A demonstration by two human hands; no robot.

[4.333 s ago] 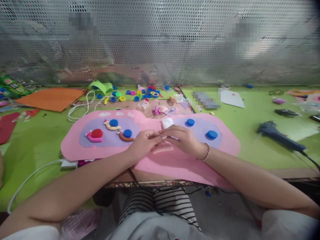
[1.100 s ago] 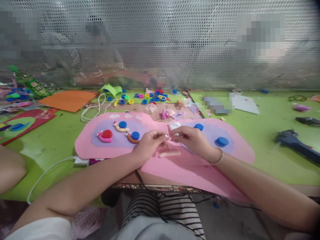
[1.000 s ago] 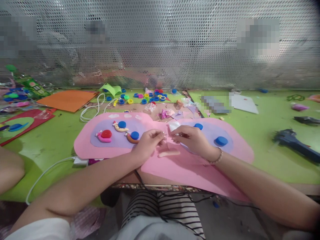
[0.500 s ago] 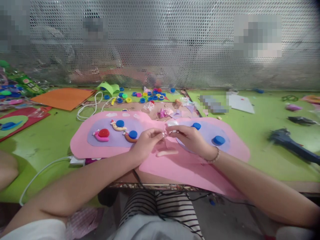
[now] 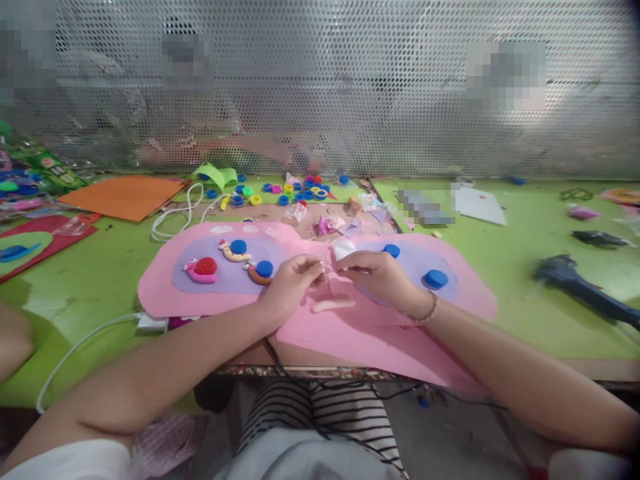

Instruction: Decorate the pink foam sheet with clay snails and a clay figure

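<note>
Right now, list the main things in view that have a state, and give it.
Left hand, grip pinched, contents unclear
Right hand, grip pinched, contents unclear
Pale roll, slightly bent, lying on pink sheet
Nearest red cap, closed face up
Blue cap nearest right wrist, closed face up
Light green sheet, curled
Green bottle, leaning over
Glue gun, lying on its side

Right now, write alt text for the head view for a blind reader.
A person's left hand and right hand are pinched above a pink cutout; anything held is too small to identify. Three clay snails with bottle-cap shells lie on its left, two blue bottle caps on its right; a glue gun rests farther right.
</note>
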